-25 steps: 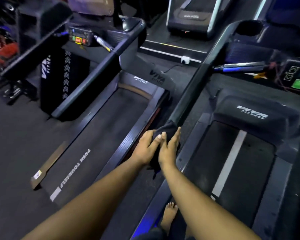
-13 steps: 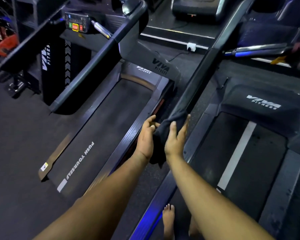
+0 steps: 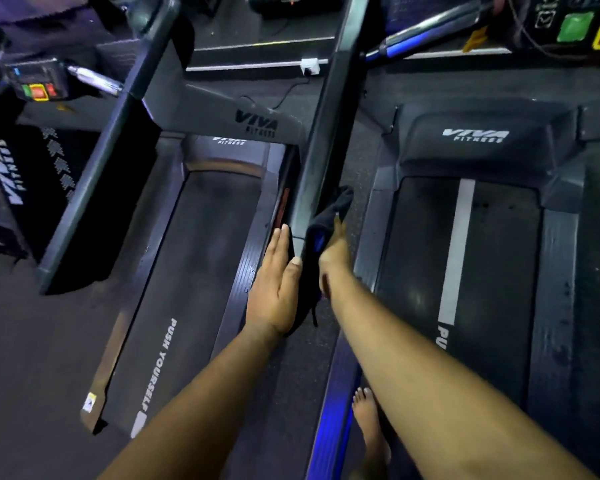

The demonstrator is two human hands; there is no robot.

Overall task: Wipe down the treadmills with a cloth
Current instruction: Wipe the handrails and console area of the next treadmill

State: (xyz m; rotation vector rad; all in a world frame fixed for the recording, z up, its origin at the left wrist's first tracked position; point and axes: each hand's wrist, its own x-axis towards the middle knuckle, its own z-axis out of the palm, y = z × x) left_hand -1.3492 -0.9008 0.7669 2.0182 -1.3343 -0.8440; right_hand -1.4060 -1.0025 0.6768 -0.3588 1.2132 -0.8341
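Cloth (image 3: 329,216), dark, draped over treadmill handrail (image 3: 329,133) at frame centre; left hand (image 3: 274,285) flat, fingers straight, pressing it; right hand (image 3: 336,251) behind cloth, grip unclear.

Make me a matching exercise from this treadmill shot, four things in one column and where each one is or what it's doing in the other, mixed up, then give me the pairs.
Things
1. left hand
2. black cloth
3. green button
4. bare foot

Places or states
A. top right, on the console of the right treadmill
B. wrapped round the lower end of the dark handrail
C. flat, fingers straight, against the left side of the rail end
D. bottom, beside the blue-lit edge of the right treadmill

Pairs: 1-C, 2-B, 3-A, 4-D
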